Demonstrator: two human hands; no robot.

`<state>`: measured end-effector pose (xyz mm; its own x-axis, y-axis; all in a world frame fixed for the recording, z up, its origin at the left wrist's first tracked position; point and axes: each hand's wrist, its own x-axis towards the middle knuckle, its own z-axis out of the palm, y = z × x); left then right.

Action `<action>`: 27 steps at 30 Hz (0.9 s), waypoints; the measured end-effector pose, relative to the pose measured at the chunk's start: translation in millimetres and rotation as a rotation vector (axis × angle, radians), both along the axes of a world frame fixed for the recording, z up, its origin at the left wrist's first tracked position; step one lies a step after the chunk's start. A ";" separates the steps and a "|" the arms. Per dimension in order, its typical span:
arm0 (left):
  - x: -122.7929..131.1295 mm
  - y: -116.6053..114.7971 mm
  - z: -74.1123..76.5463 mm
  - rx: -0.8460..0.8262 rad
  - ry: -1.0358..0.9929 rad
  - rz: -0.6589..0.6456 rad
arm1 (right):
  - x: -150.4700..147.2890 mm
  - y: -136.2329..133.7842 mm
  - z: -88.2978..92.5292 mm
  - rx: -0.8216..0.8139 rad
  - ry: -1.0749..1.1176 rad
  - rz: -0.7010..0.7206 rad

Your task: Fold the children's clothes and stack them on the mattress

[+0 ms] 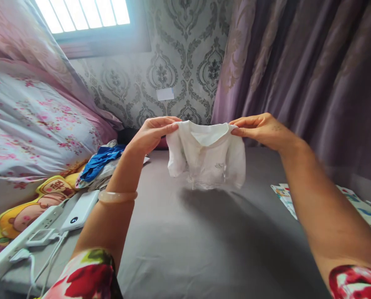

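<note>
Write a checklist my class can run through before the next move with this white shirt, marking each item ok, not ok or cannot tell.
1. Left hand gripping the white shirt: ok, pinching one shoulder.
2. Right hand gripping: ok, pinching the other shoulder.
3. Front facing the camera: ok, the small print on the chest shows.
4. Sleeves spread out sideways: not ok, they hang down.
5. Power bank out from under the shirt: ok, it lies off to the left.
6. Back unmarked: cannot tell, it is hidden.
</note>
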<state>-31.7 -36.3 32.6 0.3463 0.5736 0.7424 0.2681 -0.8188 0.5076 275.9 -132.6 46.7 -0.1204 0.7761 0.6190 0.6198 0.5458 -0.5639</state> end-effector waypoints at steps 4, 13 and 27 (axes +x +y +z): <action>1.3 7.5 -6.5 -0.111 -0.052 -0.010 | 3.8 7.0 -2.4 0.030 0.029 -0.088; 6.4 -5.9 -5.1 -0.317 -0.172 -0.153 | 5.9 5.8 -7.0 -0.142 0.179 -0.012; 34.3 10.7 -26.1 -0.374 -0.301 -0.050 | -2.0 40.1 -34.5 0.121 0.076 -0.304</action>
<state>2.6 -25.6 6.5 0.1818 0.8083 0.5600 0.0288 -0.5736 0.8186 274.0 -92.4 12.2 0.1556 0.6896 0.7072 0.7233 0.4080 -0.5571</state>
